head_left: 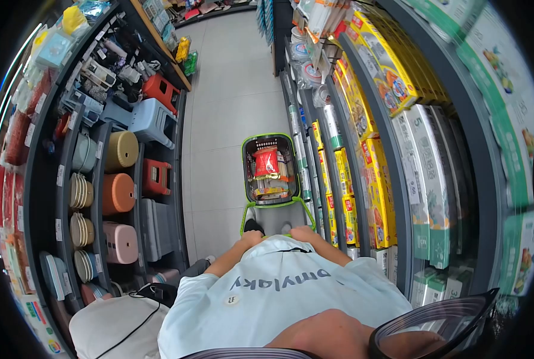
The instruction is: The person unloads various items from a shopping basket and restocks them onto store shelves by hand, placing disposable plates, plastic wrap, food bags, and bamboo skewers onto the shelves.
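Observation:
A black shopping basket with a green rim stands in front of me, and its green handle frame reaches back toward my body. Inside the basket lies a red packet on top of other packaged goods. My left hand and my right hand are both closed at the near end of the handle frame, one on each side, just beyond my light blue shirt. The shirt hides part of the bar between them.
Left shelves hold an orange bin, a pink bin and a blue stool. Yellow boxes and white-green boxes fill the right shelves. A grey tiled aisle runs ahead. Another person's light-clothed body is at lower left.

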`<move>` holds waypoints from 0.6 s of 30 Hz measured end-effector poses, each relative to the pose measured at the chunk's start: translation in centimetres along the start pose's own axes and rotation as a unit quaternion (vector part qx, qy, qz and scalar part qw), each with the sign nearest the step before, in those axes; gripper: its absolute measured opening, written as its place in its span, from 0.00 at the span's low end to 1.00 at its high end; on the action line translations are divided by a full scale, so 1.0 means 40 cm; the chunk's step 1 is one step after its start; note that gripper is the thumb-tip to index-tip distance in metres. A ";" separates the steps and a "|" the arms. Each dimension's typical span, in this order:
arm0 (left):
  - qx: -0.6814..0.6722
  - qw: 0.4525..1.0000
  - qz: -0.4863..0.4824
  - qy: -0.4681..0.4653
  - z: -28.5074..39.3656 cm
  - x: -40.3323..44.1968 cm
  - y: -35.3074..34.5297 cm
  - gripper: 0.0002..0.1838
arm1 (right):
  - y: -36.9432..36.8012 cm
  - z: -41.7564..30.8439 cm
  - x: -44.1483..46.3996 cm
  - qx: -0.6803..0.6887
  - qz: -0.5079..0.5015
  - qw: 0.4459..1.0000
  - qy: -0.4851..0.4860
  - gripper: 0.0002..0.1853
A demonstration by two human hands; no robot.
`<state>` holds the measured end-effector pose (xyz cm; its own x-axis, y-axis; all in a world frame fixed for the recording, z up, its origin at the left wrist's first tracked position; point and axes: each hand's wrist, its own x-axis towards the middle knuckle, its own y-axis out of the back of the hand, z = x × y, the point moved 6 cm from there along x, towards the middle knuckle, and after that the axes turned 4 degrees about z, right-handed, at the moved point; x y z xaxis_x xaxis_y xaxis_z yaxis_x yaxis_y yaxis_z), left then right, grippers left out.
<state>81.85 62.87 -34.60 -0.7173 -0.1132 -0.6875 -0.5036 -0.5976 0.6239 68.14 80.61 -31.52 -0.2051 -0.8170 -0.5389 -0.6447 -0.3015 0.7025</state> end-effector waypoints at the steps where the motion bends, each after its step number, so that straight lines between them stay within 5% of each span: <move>1: 0.003 1.000 0.005 -0.014 -0.001 0.002 0.009 0.36 | -0.005 0.000 0.010 0.011 -0.005 1.000 -0.006 0.16; 18: 0.049 0.995 -0.065 -0.061 -0.221 0.276 0.284 0.34 | 0.214 -0.046 0.290 0.027 0.046 0.997 -0.061 0.16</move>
<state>72.47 47.81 -38.39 -0.6929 0.0604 -0.7185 -0.6359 -0.5208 0.5695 61.58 67.63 -30.90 -0.3509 -0.7738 -0.5274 -0.6566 -0.1983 0.7277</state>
